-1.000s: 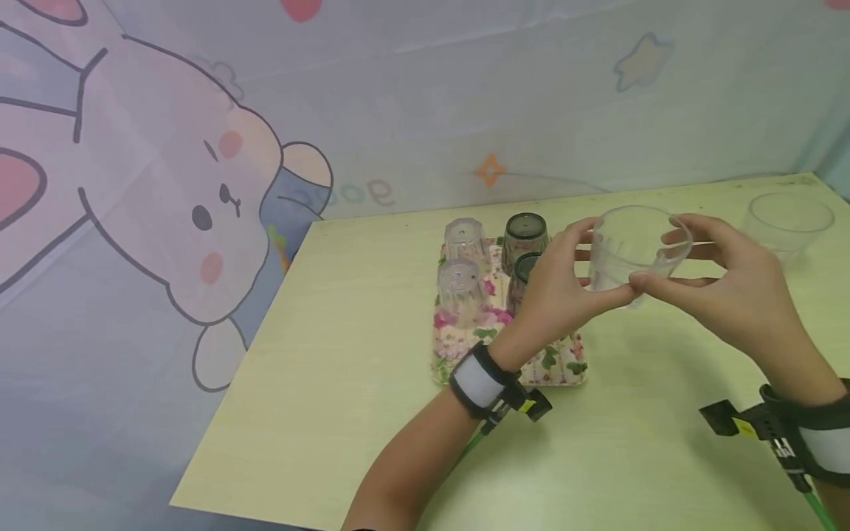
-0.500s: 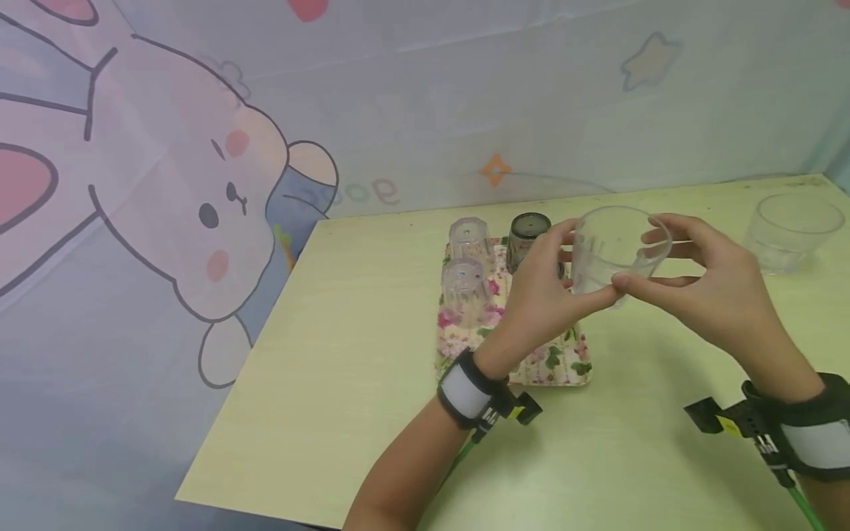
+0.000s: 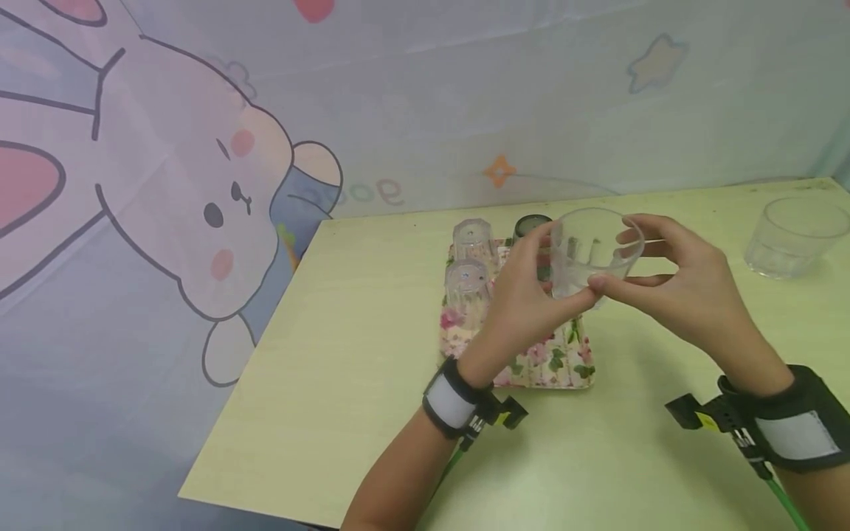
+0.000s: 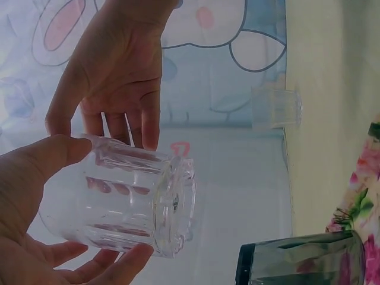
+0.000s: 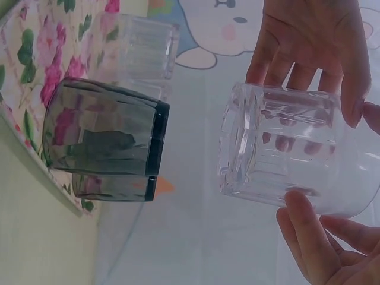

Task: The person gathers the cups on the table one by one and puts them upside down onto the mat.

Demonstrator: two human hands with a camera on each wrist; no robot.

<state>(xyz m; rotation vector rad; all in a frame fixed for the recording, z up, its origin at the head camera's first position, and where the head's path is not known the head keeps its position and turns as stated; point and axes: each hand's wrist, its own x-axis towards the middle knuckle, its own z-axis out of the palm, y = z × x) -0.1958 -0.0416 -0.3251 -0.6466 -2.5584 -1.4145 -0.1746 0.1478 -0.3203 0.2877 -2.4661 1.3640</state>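
Between both hands a clear glass tumbler [image 3: 576, 274] is held upright, rim up, over the table in front of the tray. My left hand [image 3: 514, 302] grips its left side, with fingers behind and thumb in front. My right hand [image 3: 687, 284] holds the other side, its thumb meeting the left thumb at the front. The thick faceted base of the tumbler [image 4: 172, 208] shows in the left wrist view. Upside down on a floral tray [image 3: 544, 372] stand two clear tumblers and two smoky dark tumblers [image 5: 104, 130]. In the head view my left hand hides part of the dark ones.
Another clear glass [image 3: 786, 243] stands upright at the right end of the pale table [image 3: 319, 354]. A cartoon-printed curtain [image 3: 425, 103] hangs behind the table and at its left. Green cables run from both wrist cameras.
Both hands have moved left with the tumbler, which now overlaps the tray's right side in the head view. The dark tumblers are more covered than before. The grip looks the same.
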